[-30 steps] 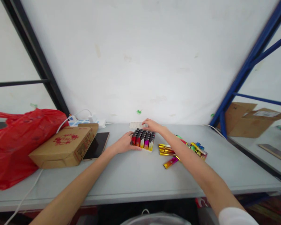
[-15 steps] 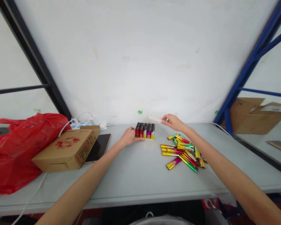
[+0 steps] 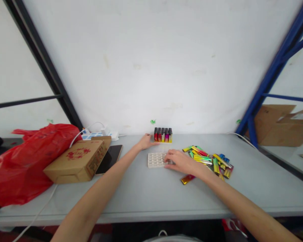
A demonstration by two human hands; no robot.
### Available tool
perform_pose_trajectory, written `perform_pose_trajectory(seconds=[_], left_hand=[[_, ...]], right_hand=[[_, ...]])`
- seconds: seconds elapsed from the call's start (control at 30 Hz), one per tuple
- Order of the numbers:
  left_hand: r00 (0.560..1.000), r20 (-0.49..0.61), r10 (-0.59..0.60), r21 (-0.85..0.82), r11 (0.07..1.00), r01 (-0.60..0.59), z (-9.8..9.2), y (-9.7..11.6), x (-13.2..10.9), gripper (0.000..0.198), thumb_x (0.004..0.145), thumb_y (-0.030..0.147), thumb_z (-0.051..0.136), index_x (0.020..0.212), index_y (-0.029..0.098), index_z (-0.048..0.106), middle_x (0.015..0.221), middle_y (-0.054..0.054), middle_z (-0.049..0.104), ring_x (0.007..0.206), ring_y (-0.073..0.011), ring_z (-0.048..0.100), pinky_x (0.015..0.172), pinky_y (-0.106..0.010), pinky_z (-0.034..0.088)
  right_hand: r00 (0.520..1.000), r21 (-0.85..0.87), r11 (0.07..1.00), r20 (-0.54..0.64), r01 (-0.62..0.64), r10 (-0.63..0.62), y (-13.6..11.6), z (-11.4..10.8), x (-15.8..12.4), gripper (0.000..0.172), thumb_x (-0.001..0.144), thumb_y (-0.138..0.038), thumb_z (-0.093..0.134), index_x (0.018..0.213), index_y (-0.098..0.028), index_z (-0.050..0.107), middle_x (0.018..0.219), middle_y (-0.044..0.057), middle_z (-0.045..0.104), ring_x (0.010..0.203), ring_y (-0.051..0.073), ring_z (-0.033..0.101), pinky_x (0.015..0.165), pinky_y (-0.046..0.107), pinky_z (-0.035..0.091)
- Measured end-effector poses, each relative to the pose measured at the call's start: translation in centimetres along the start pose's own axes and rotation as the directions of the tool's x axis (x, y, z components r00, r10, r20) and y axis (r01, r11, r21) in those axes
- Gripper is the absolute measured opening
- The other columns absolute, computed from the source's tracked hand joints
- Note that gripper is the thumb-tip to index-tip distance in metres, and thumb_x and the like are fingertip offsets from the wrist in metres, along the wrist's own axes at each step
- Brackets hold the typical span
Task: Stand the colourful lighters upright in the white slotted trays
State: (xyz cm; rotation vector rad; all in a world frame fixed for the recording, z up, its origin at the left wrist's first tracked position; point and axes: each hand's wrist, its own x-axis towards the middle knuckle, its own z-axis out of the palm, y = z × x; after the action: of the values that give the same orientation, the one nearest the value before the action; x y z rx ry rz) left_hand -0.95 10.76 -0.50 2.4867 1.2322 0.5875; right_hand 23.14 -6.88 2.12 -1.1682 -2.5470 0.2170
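Note:
A full tray of upright lighters with black tops (image 3: 163, 134) stands at the back of the grey table (image 3: 146, 195), close to the wall. My left hand (image 3: 145, 142) rests against its left side, fingers curled on the tray's edge. In front of it lies an empty white tray with rows of round holes (image 3: 156, 159). My right hand (image 3: 180, 162) lies on the right end of that empty tray, holding it down on the table. A loose heap of shiny multicoloured lighters (image 3: 207, 162) lies just right of my right hand.
A flat cardboard box (image 3: 78, 160) lies at the left with a phone (image 3: 110, 158) beside it and a red plastic bag (image 3: 25, 161) further left. A white power strip with cables (image 3: 101, 134) sits by the wall. Blue rack posts (image 3: 270, 77) and cartons (image 3: 280, 124) stand at the right.
My left hand has pushed the full lighter tray back toward the wall. My right hand picked up the empty white tray from behind it and has set it down in front.

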Motion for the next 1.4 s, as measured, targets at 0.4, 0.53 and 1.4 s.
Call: perform_pose_trajectory(seconds=[0.4, 0.53, 1.4], left_hand=[[0.983, 0.182, 0.033, 0.060, 0.997, -0.045, -4.2, 3.0, -8.9, 0.096, 0.080, 0.089, 0.064, 0.144, 0.018, 0.065, 0.150, -0.017, 0.062, 0.135, -0.0361, 0.062, 0.116, -0.041, 0.046], [0.966, 0.240, 0.093, 0.072, 0.991, -0.113, -4.5, 4.5, -10.3, 0.094, 0.071, 0.087, 0.076, 0.140, 0.023, 0.070, 0.139, -0.014, 0.067, 0.126, -0.0351, 0.065, 0.110, -0.040, 0.049], [0.977, 0.171, 0.127, -0.012, 0.992, -0.127, -2.5, 5.7, -10.1, 0.071, 0.073, 0.060, 0.085, 0.129, 0.018, 0.074, 0.112, -0.009, 0.067, 0.106, -0.0310, 0.069, 0.098, -0.037, 0.053]], right_hand=[[0.998, 0.129, 0.991, -0.055, -0.030, 0.037, 0.9, -3.5, -2.1, 0.033, 0.107, -0.044, 0.060, 0.129, -0.024, 0.076, 0.124, 0.011, 0.074, 0.109, 0.025, 0.070, 0.100, 0.036, 0.051], [0.942, 0.087, 0.973, -0.242, -0.216, 0.231, 4.4, -6.5, -6.4, 0.032, 0.106, -0.043, 0.057, 0.120, -0.022, 0.078, 0.121, 0.011, 0.077, 0.108, 0.027, 0.072, 0.099, 0.039, 0.054], [0.815, 0.424, 0.868, -0.387, -0.258, 0.431, 6.6, -4.3, 2.5, 0.040, 0.094, -0.054, 0.065, 0.111, -0.021, 0.078, 0.085, 0.004, 0.079, 0.068, 0.019, 0.066, 0.064, 0.029, 0.050]])
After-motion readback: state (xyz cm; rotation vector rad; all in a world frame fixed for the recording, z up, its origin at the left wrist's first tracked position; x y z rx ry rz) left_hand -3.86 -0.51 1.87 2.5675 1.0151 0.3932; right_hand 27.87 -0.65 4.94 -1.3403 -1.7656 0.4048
